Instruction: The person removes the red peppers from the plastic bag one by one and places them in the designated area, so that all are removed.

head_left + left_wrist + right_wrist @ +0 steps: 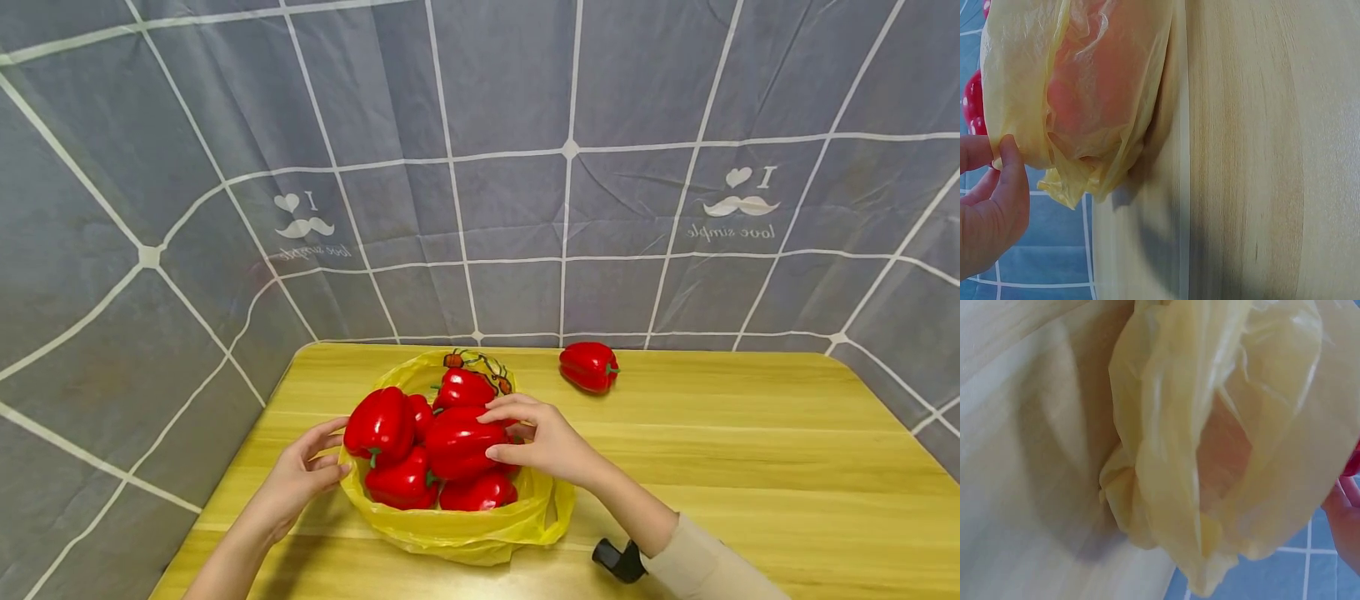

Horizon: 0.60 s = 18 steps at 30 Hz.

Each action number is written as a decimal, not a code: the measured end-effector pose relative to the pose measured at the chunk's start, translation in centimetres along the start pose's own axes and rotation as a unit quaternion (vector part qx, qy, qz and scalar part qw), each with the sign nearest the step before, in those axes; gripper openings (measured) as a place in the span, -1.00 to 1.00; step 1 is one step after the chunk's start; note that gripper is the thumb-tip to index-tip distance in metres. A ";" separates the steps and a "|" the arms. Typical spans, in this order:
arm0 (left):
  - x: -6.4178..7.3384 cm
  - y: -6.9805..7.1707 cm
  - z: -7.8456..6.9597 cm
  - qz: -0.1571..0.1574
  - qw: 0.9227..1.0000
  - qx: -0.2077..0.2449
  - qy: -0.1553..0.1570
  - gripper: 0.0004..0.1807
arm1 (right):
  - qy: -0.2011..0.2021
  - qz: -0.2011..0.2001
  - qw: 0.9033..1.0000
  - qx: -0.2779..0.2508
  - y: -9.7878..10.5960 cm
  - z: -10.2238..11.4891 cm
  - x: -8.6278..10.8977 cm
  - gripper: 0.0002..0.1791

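Note:
A yellow plastic bag (450, 529) stands open on the table, filled with several red bell peppers (401, 482). At its left rim, my left hand (300, 475) pinches the plastic between thumb and fingers, as the left wrist view of that hand (997, 206) also shows. My right hand (551, 442) holds a large red bell pepper (459, 443) on top of the heap, thumb and fingers curled over its right end. In the right wrist view the bag hides most of that hand (1344, 519).
Behind the bag and to the right, a single red bell pepper (589, 367) lies on the wooden table (735, 450). A black object (619, 560) is beside the right sleeve. Grey cloth with white lines (510, 217) hangs along the back and sides.

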<state>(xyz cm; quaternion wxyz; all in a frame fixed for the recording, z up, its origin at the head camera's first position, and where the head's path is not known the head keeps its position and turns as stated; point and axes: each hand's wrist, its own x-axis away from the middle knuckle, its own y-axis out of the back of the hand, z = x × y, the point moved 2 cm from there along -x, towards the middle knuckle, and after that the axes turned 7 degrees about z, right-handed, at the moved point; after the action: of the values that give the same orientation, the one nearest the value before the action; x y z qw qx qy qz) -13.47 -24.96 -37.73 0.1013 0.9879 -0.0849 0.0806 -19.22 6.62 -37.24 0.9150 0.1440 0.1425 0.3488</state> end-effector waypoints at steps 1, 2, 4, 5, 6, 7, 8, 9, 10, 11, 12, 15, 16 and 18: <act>0.0 0.0 0.0 0.001 1.000 -0.001 0.001 -0.29 | 0.003 -0.001 1.000 -0.003 0.1 0.0 0.1 -0.63; 0.1 0.0 0.0 0.001 1.000 -0.001 0.002 -0.29 | 0.005 -0.004 1.000 -0.005 0.3 0.0 0.1 -0.63; 0.1 0.0 0.0 0.001 1.000 -0.005 0.002 -0.29 | 0.008 -0.010 1.000 -0.007 0.7 0.1 0.3 -0.63; 0.1 0.0 0.0 0.000 1.000 -0.005 0.003 -0.29 | 0.010 -0.015 1.000 -0.007 0.9 0.1 0.4 -0.63; 0.1 0.0 0.0 0.001 1.000 -0.004 0.004 -0.29 | 0.010 -0.019 1.000 -0.007 1.1 0.1 0.5 -0.63; 0.1 0.0 0.0 0.000 1.000 -0.004 0.004 -0.29 | 0.010 -0.024 1.000 -0.008 1.3 0.2 0.6 -0.63; 0.1 0.0 0.0 0.001 1.000 -0.004 0.005 -0.29 | 0.008 -0.029 1.000 -0.007 1.6 0.2 0.7 -0.62; 0.1 0.0 0.0 0.001 1.000 -0.004 0.006 -0.29 | 0.006 -0.035 0.999 -0.007 1.8 0.2 0.9 -0.62; 0.1 0.0 0.0 0.002 1.000 -0.004 0.005 -0.29 | 0.004 -0.040 0.999 -0.007 2.1 0.2 1.0 -0.62; 0.1 0.0 0.0 0.001 1.000 -0.001 0.007 -0.28 | 0.004 -0.045 0.999 -0.007 2.3 0.1 1.2 -0.62; 0.0 0.0 0.0 0.002 1.000 -0.001 0.007 -0.28 | 0.004 -0.050 0.999 -0.007 2.6 0.1 1.3 -0.62; 0.0 0.1 0.1 0.003 1.000 -0.001 0.007 -0.29 | 0.006 -0.065 0.998 -0.008 3.5 -0.1 1.8 -0.62; 0.0 0.1 0.0 0.003 1.000 0.000 0.007 -0.28 | 0.007 -0.070 0.998 -0.007 3.9 -0.1 2.0 -0.62; 0.0 0.1 0.1 0.003 1.000 -0.001 0.007 -0.28 | 0.005 -0.080 0.997 -0.004 4.5 -0.3 2.4 -0.61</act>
<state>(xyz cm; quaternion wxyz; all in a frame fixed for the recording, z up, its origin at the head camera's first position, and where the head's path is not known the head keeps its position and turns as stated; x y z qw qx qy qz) -13.48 -25.06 -37.78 0.1023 0.9870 -0.0875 0.0874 -20.29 11.54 -36.22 0.9397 0.1270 0.1573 0.2759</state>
